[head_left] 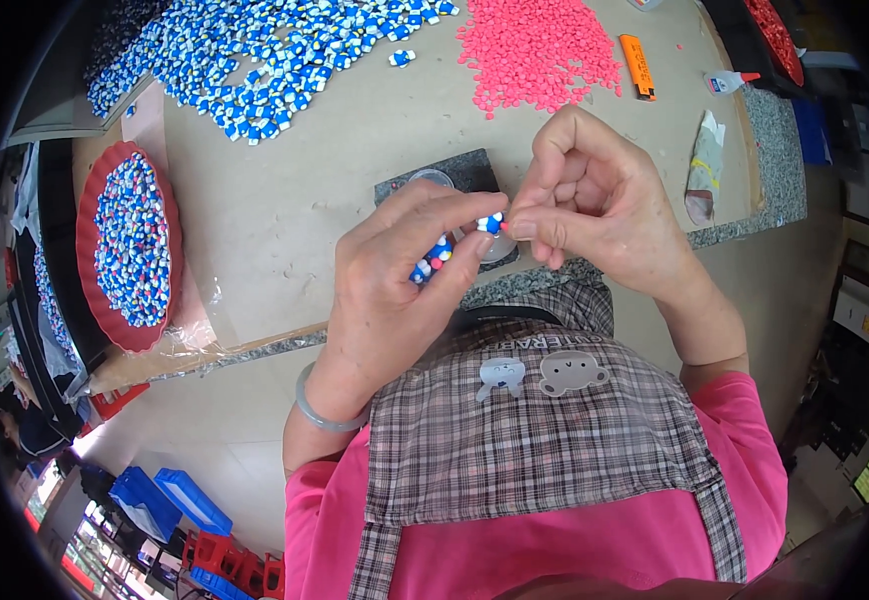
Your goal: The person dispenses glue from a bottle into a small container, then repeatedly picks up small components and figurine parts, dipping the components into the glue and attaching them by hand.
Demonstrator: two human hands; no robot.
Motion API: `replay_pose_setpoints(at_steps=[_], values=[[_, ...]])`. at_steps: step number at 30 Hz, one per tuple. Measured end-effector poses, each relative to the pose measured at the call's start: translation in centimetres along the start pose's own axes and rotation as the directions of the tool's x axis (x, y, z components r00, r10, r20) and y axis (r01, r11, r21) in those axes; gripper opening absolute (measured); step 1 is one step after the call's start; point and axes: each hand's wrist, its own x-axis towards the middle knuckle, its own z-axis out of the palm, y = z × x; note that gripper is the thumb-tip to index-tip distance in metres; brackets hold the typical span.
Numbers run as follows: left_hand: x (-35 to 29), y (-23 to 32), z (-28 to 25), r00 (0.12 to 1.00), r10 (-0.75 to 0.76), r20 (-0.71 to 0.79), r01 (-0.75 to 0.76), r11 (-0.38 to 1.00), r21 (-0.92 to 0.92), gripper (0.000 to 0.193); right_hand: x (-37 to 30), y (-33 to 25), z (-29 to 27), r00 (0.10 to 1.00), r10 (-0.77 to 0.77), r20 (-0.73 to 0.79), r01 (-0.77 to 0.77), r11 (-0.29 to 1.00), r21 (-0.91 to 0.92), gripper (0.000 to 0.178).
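Note:
My left hand (375, 255) pinches a small blue-and-white piece (491, 223) between thumb and forefinger. More blue-and-white pieces with pink bits (434, 259) are cupped in its palm. At the pinched piece, the thumb and forefinger of my right hand (610, 205) close on a tiny pink piece (505, 228), which touches or nearly touches the blue one. Beneath both hands lies a dark stone block (475, 168) with a round clear dish on it, mostly covered by my fingers.
Blue-and-white pieces (285, 60) spread across the far left, beside a pink pile (535, 55). An orange lighter (638, 68), a small glue bottle (725, 82) and a crumpled wrapper (705, 165) lie at right. A red fluted bowl (88, 230) of finished-looking pieces stands left.

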Motion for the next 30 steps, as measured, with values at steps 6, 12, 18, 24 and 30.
replay_pose_setpoints(at_steps=[6,12,18,24,30], values=[[0.0,-0.1,0.1,0.998,0.055,-0.005,-0.054,0.995,0.086,0.023,-0.2,-0.1,0.6,0.999,-0.017,-0.029,0.013,0.992,-0.123,0.025],[0.1,0.0,0.1,0.997,0.076,-0.011,-0.074,0.991,0.114,0.022,-0.2,-0.1,0.6,0.998,-0.039,-0.039,0.034,0.99,-0.138,0.024],[0.2,-0.3,0.6,0.975,0.217,-0.049,-0.202,0.956,0.214,0.023,-0.4,0.3,1.0,0.984,-0.166,-0.061,0.135,0.93,-0.343,0.023],[0.3,-0.2,0.3,0.978,0.204,-0.051,-0.19,0.962,0.198,0.023,-0.2,1.2,0.9,0.85,-0.526,0.031,0.406,0.616,-0.675,0.027],[0.4,-0.3,-0.5,0.997,0.08,-0.02,-0.08,0.997,-0.008,0.02,0.4,1.4,0.3,0.928,-0.356,-0.11,0.292,0.879,-0.377,0.029]])
